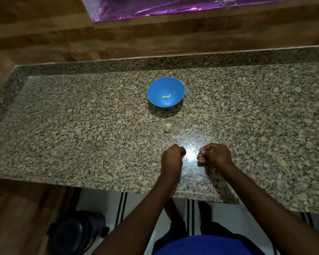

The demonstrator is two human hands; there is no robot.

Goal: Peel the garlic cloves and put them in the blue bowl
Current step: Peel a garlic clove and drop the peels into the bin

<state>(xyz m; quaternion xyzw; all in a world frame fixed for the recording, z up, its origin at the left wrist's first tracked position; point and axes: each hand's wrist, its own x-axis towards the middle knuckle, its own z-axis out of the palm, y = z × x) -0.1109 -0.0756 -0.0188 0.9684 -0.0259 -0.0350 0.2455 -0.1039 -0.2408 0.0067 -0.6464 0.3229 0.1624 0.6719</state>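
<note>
My left hand (172,153) is curled, contents unseen; my right hand (213,154) pinches something small, perhaps a light, slippery clove. Unpeeled garlic (167,127) lies ahead on the counter (81,126), blue bowl (165,92) beyond.

A bowl (165,92) stands on the countertop (81,126), about midway across it and toward the back wall. Inside the bowl lie peeled garlic cloves (166,96), two close together near the middle and one nearer the front wall of the bowl. In front of the bowl, apart from it, a garlic piece (167,127) rests on the countertop, and a smaller clove (186,129) lies just to its right. Nearer the front edge, both hands are over the countertop: the left hand (172,157) sits left of the right hand (215,154), the two near but apart. Below the countertop's front edge, to the left, a bin (75,234) stands on the floor.
</note>
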